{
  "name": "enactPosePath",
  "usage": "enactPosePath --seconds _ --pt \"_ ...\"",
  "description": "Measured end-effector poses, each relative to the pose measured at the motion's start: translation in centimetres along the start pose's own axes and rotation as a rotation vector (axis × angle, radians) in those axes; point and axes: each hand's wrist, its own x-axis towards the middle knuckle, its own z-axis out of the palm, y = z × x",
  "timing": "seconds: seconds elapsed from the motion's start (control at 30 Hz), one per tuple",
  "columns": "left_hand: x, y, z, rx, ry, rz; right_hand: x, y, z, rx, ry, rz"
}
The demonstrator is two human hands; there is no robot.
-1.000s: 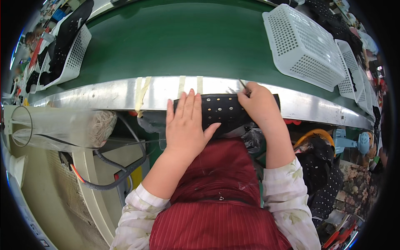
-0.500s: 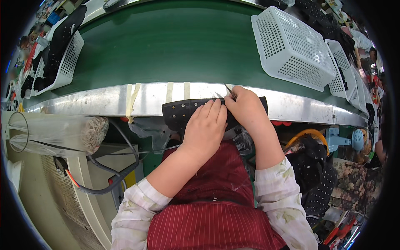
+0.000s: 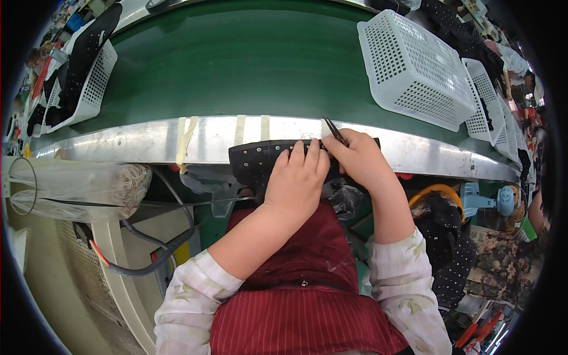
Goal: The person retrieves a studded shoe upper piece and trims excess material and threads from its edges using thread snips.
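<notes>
A strip of black fabric dotted with small metal-coloured studs lies along the near metal edge, its near side hanging down. My left hand rests on it, palm down, fingers spread and flat. Just to its right, my right hand is closed around dark, slender thread snips. Their tips point away from me and left, over the metal edge. The right thumb is close to the left fingertips at the fabric's upper edge. Part of the fabric is hidden under both hands.
A green conveyor belt runs beyond the metal edge. An upturned white basket sits on it at right; another white basket with black fabric is at left. A grey cable curves beside a plastic bag at left.
My right hand has shifted slightly right and turned, so the snips show more and their tips point further left. My left fingers have spread apart a little on the fabric.
</notes>
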Motion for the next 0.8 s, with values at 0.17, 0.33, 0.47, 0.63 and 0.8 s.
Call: enactPosePath --seconds 0.17,0.33,0.47,0.63,0.8 --pt "-0.2 -0.5 -0.2 -0.026 -0.004 0.014 -1.5 0.4 -0.2 0.012 -0.023 0.000" --pt "-0.3 -0.6 -0.4 -0.073 0.042 0.024 0.0 0.0 -0.5 0.053 -0.037 -0.022" --pt "-0.5 -0.6 -0.3 -0.093 0.051 0.024 -0.4 0.1 -1.2 0.308 0.028 0.013" --pt "-0.2 -1.9 -0.9 -0.159 0.052 0.032 -4.5 0.2 -1.4 0.500 0.211 -0.054" --pt "0.8 -2.9 -1.8 -0.313 0.021 0.075 -7.3 6.9 5.3 0.503 0.207 -0.017"
